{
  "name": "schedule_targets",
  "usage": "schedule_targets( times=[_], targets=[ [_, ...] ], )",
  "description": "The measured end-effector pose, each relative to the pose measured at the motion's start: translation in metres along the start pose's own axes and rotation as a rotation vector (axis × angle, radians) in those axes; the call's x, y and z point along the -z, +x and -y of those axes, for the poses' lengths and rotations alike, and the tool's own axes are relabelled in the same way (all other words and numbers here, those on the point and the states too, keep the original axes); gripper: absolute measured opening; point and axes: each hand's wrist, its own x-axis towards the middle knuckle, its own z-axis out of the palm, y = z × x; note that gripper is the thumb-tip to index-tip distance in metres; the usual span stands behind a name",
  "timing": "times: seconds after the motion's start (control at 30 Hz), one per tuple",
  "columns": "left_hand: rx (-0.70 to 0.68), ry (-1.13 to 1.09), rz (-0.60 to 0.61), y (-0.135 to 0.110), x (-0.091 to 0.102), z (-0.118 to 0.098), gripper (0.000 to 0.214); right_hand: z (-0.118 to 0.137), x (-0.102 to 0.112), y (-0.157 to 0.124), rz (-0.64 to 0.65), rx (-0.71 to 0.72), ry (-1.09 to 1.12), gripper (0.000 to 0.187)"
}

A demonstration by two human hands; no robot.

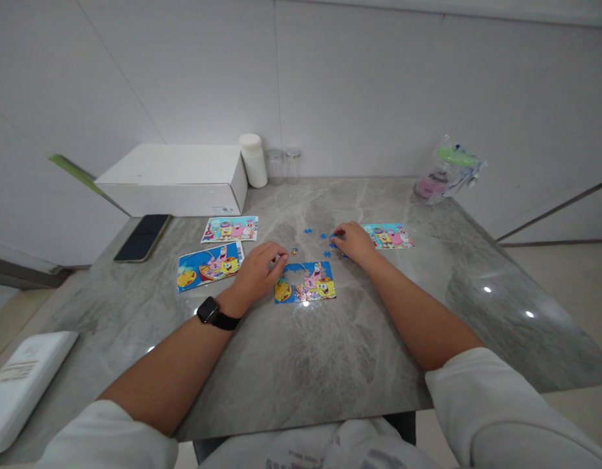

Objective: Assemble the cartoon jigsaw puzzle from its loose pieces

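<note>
A partly assembled jigsaw puzzle (325,286) with blue, pink and yellow cartoon figures lies in front of me, with a gap in its upper left part. My left hand (262,270) hovers by its upper left corner, thumb and fingers drawn together; whatever they hold, if anything, is too small to make out. Beyond the puzzle, my right hand (354,242) has its fingertips closed at a blue puzzle piece (333,237) among several loose pieces (327,254). A small yellowish piece (294,251) lies between the hands. The picture card (208,267) beside my left hand shows the same design.
More cartoon cards lie at the back left (230,229) and behind my right hand (393,236). A phone (143,238), a white box (174,179), a white bottle (253,161), clear glasses (292,166) and a plastic-wrapped cup (442,176) stand or lie farther out.
</note>
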Motion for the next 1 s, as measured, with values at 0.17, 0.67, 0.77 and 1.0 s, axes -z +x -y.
schedule_targets(
  times=[0.17,0.67,0.77,1.0],
  targets=[
    [0.000,-0.017,0.007,-0.001,0.001,0.002,0.021,-0.005,0.009,0.006,0.082,-0.059,0.279,0.009],
    [0.474,-0.566,0.044,0.000,-0.008,-0.036,0.029,0.077,0.039,-0.048,0.380,0.053,1.009,0.026],
    [0.520,-0.660,0.024,0.000,-0.010,-0.039,0.030,0.082,0.035,-0.054,0.404,0.058,0.992,0.023],
    [0.583,-0.755,0.003,0.001,-0.013,-0.037,0.030,0.083,0.037,-0.057,0.457,0.076,0.942,0.020]
  ],
)
